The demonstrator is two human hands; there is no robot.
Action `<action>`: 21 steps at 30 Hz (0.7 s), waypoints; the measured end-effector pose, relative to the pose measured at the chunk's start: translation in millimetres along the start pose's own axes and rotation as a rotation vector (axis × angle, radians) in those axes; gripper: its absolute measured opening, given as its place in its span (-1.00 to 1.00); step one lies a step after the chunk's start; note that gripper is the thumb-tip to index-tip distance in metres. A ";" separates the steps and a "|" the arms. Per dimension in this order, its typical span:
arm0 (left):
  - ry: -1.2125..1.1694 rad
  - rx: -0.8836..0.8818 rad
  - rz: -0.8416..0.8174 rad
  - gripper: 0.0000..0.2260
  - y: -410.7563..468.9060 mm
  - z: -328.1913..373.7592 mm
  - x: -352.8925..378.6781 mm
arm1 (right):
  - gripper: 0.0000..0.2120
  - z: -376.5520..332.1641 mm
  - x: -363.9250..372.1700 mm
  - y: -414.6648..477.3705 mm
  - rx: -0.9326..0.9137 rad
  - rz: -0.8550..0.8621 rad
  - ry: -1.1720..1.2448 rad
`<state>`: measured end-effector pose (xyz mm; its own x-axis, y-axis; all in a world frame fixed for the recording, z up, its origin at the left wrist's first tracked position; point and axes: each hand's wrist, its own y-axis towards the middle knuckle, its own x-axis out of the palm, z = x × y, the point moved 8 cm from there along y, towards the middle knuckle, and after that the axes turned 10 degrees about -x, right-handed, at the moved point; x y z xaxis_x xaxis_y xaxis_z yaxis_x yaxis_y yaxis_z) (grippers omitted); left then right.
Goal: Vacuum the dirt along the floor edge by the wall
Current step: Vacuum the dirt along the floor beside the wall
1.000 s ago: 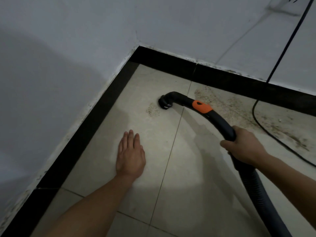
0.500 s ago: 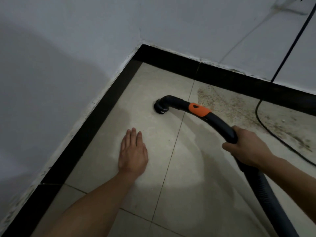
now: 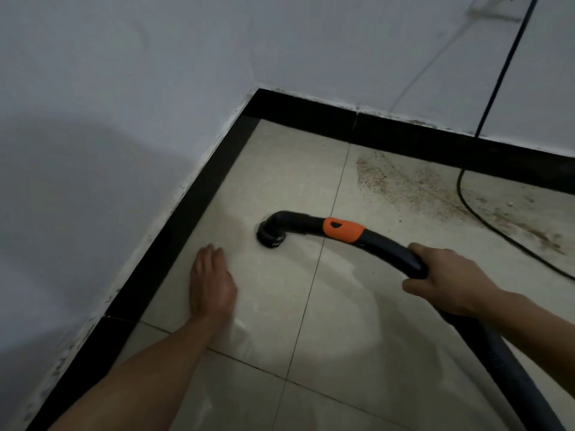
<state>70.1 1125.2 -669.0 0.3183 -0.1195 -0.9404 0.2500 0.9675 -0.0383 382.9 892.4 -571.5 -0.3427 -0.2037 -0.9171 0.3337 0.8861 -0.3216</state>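
The right hand (image 3: 448,279) is closed around the black vacuum hose (image 3: 395,248), gripping it behind the orange collar (image 3: 342,229). From that grip the hose curves forward and left to the nozzle (image 3: 270,234), whose mouth faces down on the pale floor tile (image 3: 280,181). The left hand (image 3: 211,284) lies flat and open on the tile, palm down, near the nozzle on its left and beside the black baseboard (image 3: 174,231). The dirt (image 3: 413,185) is spread along the far wall's edge, ahead of the right hand and well apart from the nozzle. A black cord (image 3: 466,197) crosses it.
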 end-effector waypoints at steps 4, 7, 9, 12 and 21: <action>0.083 0.015 -0.051 -0.57 -6.9 -6.4 -0.8 | -0.75 -15.8 6.9 9.8 0.019 0.059 0.062; 0.120 0.033 -0.071 -0.57 -5.9 -1.1 -3.7 | -0.75 -5.9 -2.2 9.4 0.089 0.137 0.078; 0.125 0.090 -0.078 -0.58 -4.0 13.3 -3.3 | -0.75 2.5 -7.0 3.1 0.067 0.119 0.015; 0.137 0.194 -0.122 -0.60 -3.0 51.1 4.2 | -0.77 40.9 -20.9 -24.6 0.138 0.106 -0.067; 0.175 0.400 -0.230 -0.69 -13.5 166.1 36.4 | -0.78 143.5 -5.9 -168.4 0.431 0.072 0.044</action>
<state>230.1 1070.7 -646.6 0.0638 -0.2475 -0.9668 0.6385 0.7547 -0.1510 454.8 684.7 -545.8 -0.3390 -0.1214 -0.9329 0.6912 0.6406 -0.3345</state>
